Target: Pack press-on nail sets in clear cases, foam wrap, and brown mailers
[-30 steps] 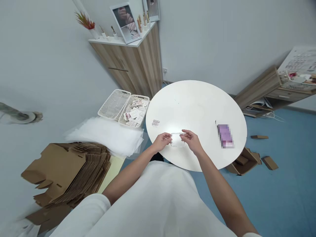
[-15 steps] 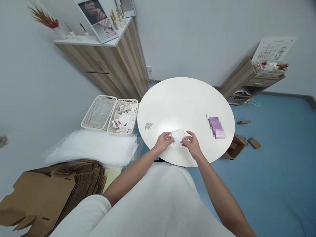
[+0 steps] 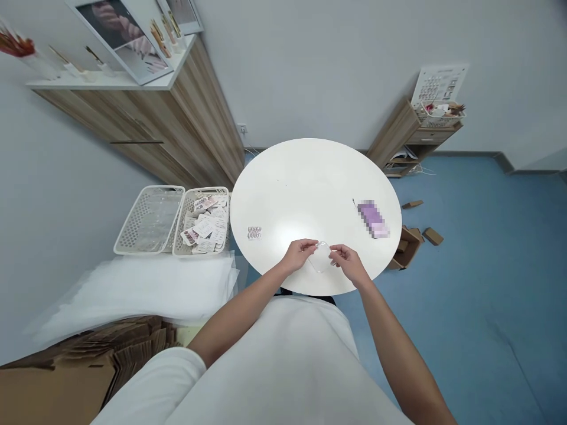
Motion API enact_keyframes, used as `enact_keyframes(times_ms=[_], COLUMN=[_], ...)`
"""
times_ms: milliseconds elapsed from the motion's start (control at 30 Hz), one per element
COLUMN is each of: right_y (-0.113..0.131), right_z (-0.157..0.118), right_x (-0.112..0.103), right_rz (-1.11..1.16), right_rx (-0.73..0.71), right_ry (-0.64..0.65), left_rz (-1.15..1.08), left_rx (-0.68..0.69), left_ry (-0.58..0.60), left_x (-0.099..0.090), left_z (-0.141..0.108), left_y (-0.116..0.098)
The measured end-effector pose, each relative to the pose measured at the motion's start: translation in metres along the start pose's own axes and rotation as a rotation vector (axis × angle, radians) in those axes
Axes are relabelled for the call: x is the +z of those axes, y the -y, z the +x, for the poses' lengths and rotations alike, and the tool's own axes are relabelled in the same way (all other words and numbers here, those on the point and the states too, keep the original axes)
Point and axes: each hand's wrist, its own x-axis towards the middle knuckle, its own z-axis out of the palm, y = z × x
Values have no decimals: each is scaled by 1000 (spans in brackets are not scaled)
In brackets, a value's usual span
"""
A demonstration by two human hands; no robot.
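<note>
Above the near part of the round white table point(image 3: 305, 177), both hands hold a small clear plastic case point(image 3: 319, 258) with rounded corners. My left hand point(image 3: 300, 254) pinches its upper left edge between thumb and fingers. On the opposite side, my right hand point(image 3: 349, 261) grips the case with bent fingers. What lies inside the case, if anything, is too faint to make out. A small card of press-on nails point(image 3: 254, 232) lies on the table to the left of my hands.
A pixelated purple item point(image 3: 373, 219) lies at the table's right. Left of the table stand a basket of cards point(image 3: 201, 255) and a basket of clear plastic point(image 3: 148, 252), behind white sheets point(image 3: 142, 289) and stacked cardboard point(image 3: 88, 378). An open carton point(image 3: 411, 252) sits on the floor.
The case has turned in my hands and now stands corner-down. My left hand has shifted to its top edge. The whole view has swung to the right.
</note>
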Motion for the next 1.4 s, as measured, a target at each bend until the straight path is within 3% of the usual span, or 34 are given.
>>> enact_keyframes(times_ms=[100, 200, 300, 433, 833, 933, 1033, 1167, 1267, 1400], right_y=[-8, -15, -18, -16, -13, -11, -3, 14, 22, 24], right_z=[-2, 3, 11, 19, 42, 47, 51, 53, 54, 52], right_x=[-7, -14, -19, -24, -34, -42, -53, -62, -59, -51], right_rz=[85, 197, 295, 291, 182, 100, -102, -368, -405, -309], right_rx=[58, 120, 164, 177, 151, 63, -147, -385, -415, -410], right_ry=[96, 75, 46, 109, 271, 283, 252, 389, 472, 406], left_rz=[17, 102, 312, 502, 476, 443, 361, 216, 138, 47], left_rx=[2, 10, 66, 123, 77, 79, 53, 25, 23, 5], left_ry=[-30, -77, -9, 12, -35, -42, -34, 32, 82, 79], left_x=[3, -2, -3, 7, 20, 19, 16, 13, 11, 12], left_z=[3, -4, -15, -17, -3, -1, 3, 9, 10, 9], left_y=[1, 3, 4, 3, -1, -3, -3, -5, -8, -8])
